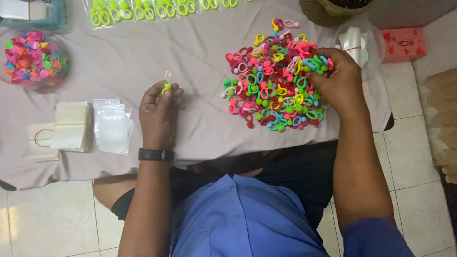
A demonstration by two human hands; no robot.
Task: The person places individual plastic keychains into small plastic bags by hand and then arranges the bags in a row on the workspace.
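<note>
The left hand [159, 112], with a black band at the wrist, rests on the pale grey cloth-covered table [143, 57] and pinches a small yellow-green elastic hair tie with a bead [166, 87] between thumb and fingertips, a scrap of clear film [168, 74] sticking up just above it. The right hand [335, 81] lies curled on the right edge of a heap of small elastic hair ties in pink, red, green, yellow and blue [273, 78], its fingers dug in among the ties; whether it grips one I cannot tell. The heap sits on the table, well apart from the left hand.

Left of the left hand lie stacks of small clear plastic bags [112, 124] and a cream-coloured bundle of them [71, 126], one held by a red rubber band. A round clear tub of mixed bright pieces [33, 59] stands at the far left. A row of packed yellow-green ties [143, 9] runs along the far edge. A red box [403, 44] sits at the right.
</note>
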